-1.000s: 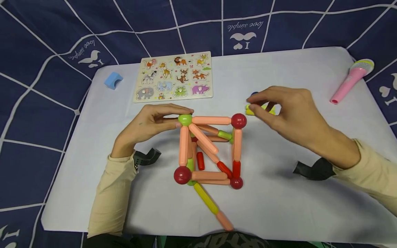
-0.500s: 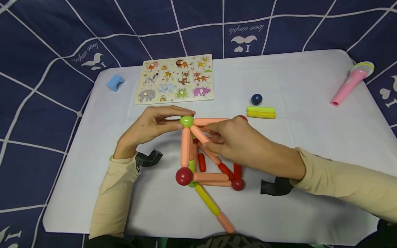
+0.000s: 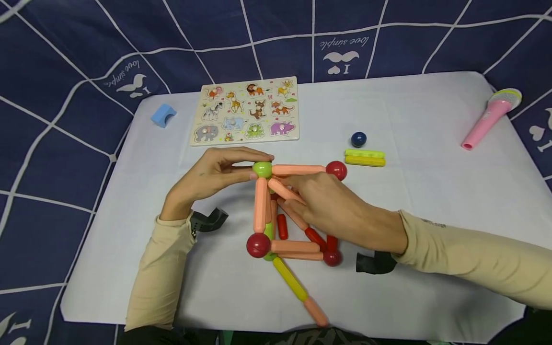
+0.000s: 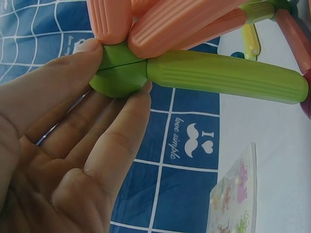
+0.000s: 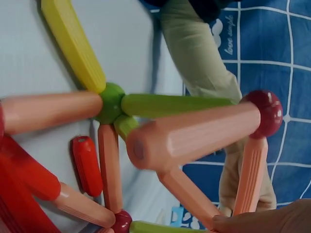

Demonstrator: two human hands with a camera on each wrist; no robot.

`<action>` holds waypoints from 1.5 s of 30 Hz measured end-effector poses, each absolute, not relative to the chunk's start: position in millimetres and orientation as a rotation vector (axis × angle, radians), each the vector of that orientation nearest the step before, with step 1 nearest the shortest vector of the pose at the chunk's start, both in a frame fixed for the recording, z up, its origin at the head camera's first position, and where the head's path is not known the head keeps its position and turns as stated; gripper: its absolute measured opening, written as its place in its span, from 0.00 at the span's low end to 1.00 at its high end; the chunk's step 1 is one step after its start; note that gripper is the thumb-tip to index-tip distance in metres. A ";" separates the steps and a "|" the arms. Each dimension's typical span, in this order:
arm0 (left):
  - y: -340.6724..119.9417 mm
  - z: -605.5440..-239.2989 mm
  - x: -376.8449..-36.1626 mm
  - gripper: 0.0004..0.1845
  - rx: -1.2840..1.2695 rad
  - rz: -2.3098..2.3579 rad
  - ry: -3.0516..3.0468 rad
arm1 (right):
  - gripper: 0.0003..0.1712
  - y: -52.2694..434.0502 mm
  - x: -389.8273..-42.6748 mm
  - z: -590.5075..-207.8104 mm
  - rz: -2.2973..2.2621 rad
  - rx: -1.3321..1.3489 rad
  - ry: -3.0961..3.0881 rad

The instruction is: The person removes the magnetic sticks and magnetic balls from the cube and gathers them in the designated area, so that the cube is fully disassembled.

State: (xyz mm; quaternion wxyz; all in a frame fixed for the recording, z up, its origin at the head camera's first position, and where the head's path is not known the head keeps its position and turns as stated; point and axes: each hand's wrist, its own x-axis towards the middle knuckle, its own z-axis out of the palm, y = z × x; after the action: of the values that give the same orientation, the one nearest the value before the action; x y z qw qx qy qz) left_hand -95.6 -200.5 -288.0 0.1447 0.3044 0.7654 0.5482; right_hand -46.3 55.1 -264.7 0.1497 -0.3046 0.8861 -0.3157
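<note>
A frame of magnetic building rods and balls stands mid-table. My left hand (image 3: 211,175) pinches the green ball (image 3: 262,169) at its upper left corner; in the left wrist view, thumb and fingers lie on either side of that green ball (image 4: 119,73). My right hand (image 3: 332,203) reaches into the frame and grips the slanting orange rod (image 3: 284,190) that runs from the green ball. At the lower right of the right wrist view, a finger (image 5: 272,218) meets an orange rod (image 5: 189,196). Red balls (image 3: 336,170) (image 3: 258,245) mark other corners.
A loose red rod (image 3: 282,226) lies inside the frame. A yellow rod (image 3: 290,278) sticks out toward the near edge. Behind are two yellow rods (image 3: 364,158), a dark blue ball (image 3: 358,139), an animal puzzle board (image 3: 246,108), a blue arch block (image 3: 163,115) and a pink microphone (image 3: 487,120).
My right hand has moved left and nearer, from in front of the yellow rods into the frame, and taken hold of the slanting orange rod. The left hand keeps its grip.
</note>
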 end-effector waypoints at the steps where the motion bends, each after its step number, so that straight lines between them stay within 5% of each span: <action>1: -200.2 -287.7 -95.7 0.19 0.876 1.579 2.204 | 0.16 55.9 -45.3 -265.2 -0.893 -0.882 2.556; 13: -198.0 -285.3 -97.4 0.20 0.900 1.546 2.222 | 0.24 131.0 -36.1 -260.2 -0.895 -1.267 2.475; 22: -200.3 -284.8 -93.7 0.20 0.856 1.547 2.221 | 0.15 203.8 -71.0 -289.5 -0.970 -0.957 2.542; 27: -203.1 -290.0 -91.3 0.20 0.872 1.577 2.204 | 0.12 199.9 -102.7 -322.2 -0.810 -0.730 2.782; 35: -200.8 -291.8 -93.0 0.21 0.913 1.586 2.182 | 0.08 188.7 -115.2 -356.5 -0.687 -0.736 2.981; 45: -201.3 -287.1 -94.9 0.21 0.891 1.555 2.212 | 0.08 183.9 -100.1 -329.7 -0.798 -0.730 3.141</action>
State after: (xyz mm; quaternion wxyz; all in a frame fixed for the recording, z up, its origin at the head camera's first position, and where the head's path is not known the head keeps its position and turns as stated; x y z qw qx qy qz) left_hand -94.9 -201.3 -287.1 0.1471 0.3095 0.7685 0.5403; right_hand -100.1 183.9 -329.7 -0.0902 -0.2188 0.9417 -0.2392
